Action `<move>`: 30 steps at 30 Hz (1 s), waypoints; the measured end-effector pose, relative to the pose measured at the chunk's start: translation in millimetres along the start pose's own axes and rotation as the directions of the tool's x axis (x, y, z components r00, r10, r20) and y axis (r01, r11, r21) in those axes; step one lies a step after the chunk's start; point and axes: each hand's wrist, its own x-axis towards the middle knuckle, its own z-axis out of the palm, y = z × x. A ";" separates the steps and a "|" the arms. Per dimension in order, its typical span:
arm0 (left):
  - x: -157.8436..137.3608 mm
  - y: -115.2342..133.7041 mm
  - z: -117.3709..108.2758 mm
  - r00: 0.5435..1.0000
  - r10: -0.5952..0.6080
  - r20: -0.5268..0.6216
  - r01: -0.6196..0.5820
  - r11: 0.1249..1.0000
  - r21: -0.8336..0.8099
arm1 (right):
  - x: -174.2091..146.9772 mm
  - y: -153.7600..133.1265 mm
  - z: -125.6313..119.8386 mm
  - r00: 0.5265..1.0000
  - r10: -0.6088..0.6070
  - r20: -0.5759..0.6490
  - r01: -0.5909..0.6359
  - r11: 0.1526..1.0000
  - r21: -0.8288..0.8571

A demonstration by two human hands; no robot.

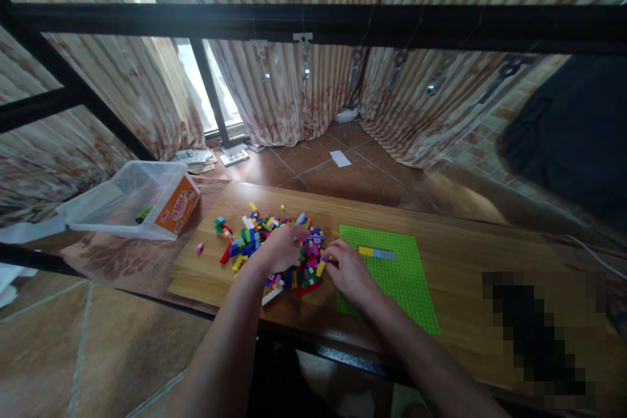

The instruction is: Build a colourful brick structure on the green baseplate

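Behind the hands (283,249), bricks (247,240) hide (partly, baseplate (405,294) too)

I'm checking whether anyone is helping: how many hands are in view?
2: the left hand over the brick pile, and the right hand over the left edge of the green baseplate.

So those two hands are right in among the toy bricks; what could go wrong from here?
The left hand is over the loose brick pile, so a sweep might scatter pieces. The long white brick lies near the table's front edge and could be knocked off. The right hand overlaps the green baseplate, so a bump might shift it.
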 end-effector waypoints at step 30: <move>11.3 50.8 84.7 0.965 0.125 0.231 -0.157 0.979 0.128 | -39.1 43.5 -46.7 0.928 0.210 -0.307 -0.267 0.951 -0.156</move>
